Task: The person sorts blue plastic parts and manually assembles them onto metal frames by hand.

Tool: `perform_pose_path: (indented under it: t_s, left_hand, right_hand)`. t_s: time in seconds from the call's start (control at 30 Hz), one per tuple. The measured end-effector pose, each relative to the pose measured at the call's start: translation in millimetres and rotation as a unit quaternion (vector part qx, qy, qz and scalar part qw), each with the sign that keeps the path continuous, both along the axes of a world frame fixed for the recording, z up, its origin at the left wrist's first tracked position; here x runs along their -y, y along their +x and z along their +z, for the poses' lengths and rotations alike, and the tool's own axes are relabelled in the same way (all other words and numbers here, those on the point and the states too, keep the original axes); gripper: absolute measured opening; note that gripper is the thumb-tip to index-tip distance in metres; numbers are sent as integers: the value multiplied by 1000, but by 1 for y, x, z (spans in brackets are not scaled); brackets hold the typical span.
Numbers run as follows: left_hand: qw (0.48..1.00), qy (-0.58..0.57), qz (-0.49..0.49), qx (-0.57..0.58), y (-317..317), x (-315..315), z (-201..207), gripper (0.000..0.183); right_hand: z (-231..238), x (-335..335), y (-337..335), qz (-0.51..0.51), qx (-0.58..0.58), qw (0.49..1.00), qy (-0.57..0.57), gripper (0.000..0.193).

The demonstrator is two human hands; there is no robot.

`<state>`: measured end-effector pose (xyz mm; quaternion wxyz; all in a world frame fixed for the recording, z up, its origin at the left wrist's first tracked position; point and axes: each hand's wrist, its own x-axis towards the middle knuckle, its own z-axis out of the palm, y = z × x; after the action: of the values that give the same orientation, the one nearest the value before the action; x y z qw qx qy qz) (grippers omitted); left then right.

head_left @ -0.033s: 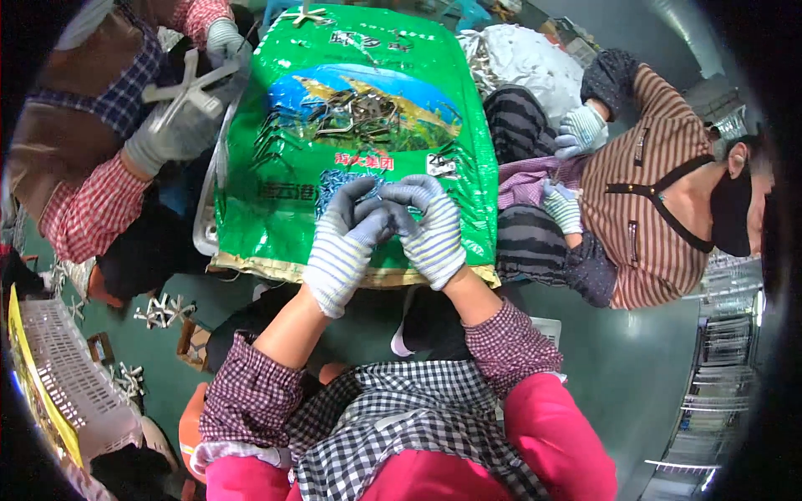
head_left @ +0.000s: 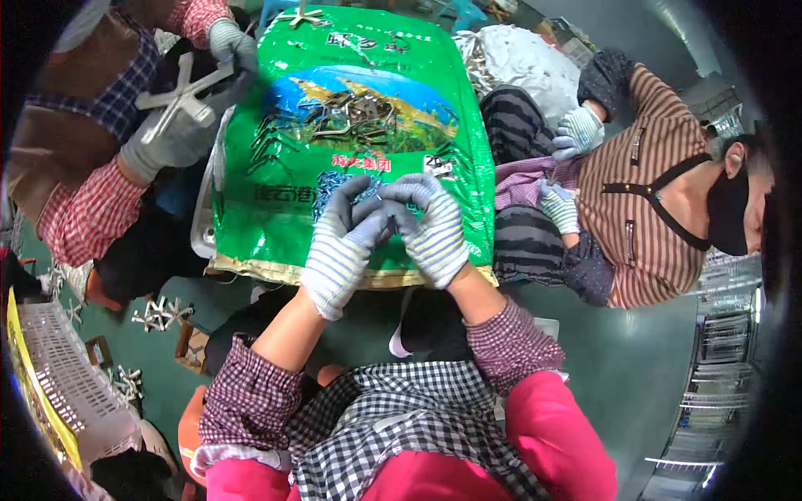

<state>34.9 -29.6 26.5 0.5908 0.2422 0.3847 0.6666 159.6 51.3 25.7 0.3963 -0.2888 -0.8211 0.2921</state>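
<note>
In striped, grey-palmed gloves, my left hand [head_left: 344, 246] and my right hand [head_left: 433, 227] meet over the near part of a green sack [head_left: 251, 238]. Their fingertips are pinched together, and whatever lies between them is too small or hidden to make out. Just beyond my fingers is a pile of small bluish screws [head_left: 332, 188], partly covered by my left hand. Farther up the sack rests a heap of bent metal hex keys [head_left: 355, 115], with a few more dark ones [head_left: 274, 140] to its left.
At the left, a co-worker's gloved hands hold a whitish cross-shaped metal piece [head_left: 182, 98]. On the right sits another person [head_left: 643, 188] in striped clothing. A white plastic basket [head_left: 79, 367] stands lower left, near several cross-shaped pieces [head_left: 159, 313] on the floor.
The co-worker's cross-shaped piece at the left has turned and shifted slightly. My own hands keep nearly the same pinched pose.
</note>
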Motion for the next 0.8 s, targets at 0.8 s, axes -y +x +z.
perform_pose_path:
  t_s: [0.8]
  left_hand:
    - [986,-7,166,-11,-54,-20,9,49]
  right_hand:
    - [16,-114,-53,0,613,790,21,50]
